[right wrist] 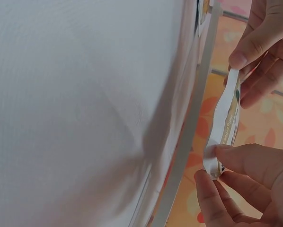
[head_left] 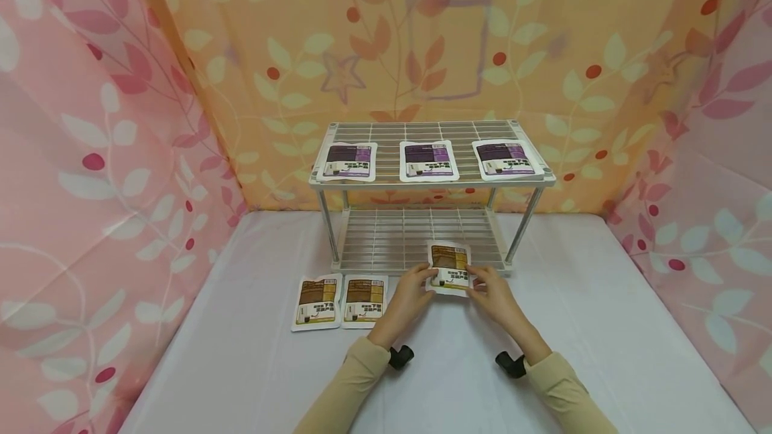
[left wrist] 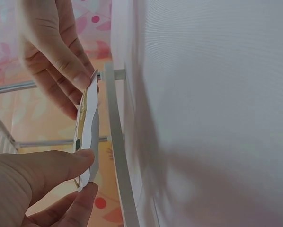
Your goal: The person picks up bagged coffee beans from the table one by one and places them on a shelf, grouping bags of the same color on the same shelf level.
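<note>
A white-edged pouch with a brown and yellow label [head_left: 449, 261] is held at the front of the rack's lower shelf [head_left: 392, 240]. My left hand [head_left: 409, 303] pinches its left edge between thumb and fingers, and my right hand [head_left: 499, 300] pinches the right edge. Both wrist views show the pouch [left wrist: 90, 135] edge-on, close to the shelf's front rail [right wrist: 191, 120] and apart from the tabletop. Two similar brown-labelled pouches [head_left: 317, 301] [head_left: 364, 301] lie side by side on the table, left of my left hand.
The two-tier wire rack [head_left: 422, 129] stands at the back of the white-covered table [head_left: 253, 353]. Three purple-labelled pouches [head_left: 348, 161] [head_left: 428, 161] [head_left: 506, 158] lie in a row along its top shelf. Patterned cloth walls [head_left: 422, 32] enclose the back and sides.
</note>
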A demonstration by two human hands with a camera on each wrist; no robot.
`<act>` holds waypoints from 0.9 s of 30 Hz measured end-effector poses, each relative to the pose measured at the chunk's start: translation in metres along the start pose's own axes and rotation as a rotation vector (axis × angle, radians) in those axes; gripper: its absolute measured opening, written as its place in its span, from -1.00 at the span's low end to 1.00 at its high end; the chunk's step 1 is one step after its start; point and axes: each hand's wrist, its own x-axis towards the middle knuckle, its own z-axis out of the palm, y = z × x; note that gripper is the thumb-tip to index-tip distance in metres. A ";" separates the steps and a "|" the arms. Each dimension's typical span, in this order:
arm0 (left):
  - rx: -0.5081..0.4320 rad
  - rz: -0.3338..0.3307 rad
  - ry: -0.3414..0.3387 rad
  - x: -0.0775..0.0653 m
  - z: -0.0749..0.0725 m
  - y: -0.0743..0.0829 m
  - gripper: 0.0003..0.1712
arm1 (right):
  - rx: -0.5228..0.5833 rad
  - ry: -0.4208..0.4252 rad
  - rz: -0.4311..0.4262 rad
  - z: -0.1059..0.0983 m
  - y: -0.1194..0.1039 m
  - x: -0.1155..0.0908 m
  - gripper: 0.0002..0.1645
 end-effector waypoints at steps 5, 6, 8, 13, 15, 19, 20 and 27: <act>0.011 0.008 0.011 0.006 0.004 0.005 -0.51 | -0.019 0.016 -0.011 -0.003 0.005 0.002 -0.42; 0.005 0.006 0.009 0.006 0.005 0.006 -0.51 | -0.024 0.024 -0.020 -0.004 0.006 0.002 -0.42; -0.003 0.008 0.006 0.007 0.005 0.008 -0.51 | -0.029 0.042 -0.036 -0.006 0.006 0.003 -0.42; 0.021 0.010 0.007 0.012 0.007 0.013 -0.51 | -0.046 0.064 -0.049 -0.011 0.009 0.005 -0.42; 0.035 0.009 0.007 0.014 0.009 0.014 -0.51 | -0.058 0.062 -0.037 -0.012 0.011 0.005 -0.42; 0.036 0.008 0.007 0.020 0.014 0.016 -0.51 | -0.082 0.067 -0.016 -0.015 0.012 0.006 -0.42; 0.038 0.008 0.008 0.021 0.015 0.015 -0.51 | -0.093 0.067 -0.015 -0.015 0.013 0.007 -0.42; 0.060 0.023 0.017 0.030 0.022 0.015 -0.53 | -0.109 0.076 -0.037 -0.018 0.014 0.007 -0.41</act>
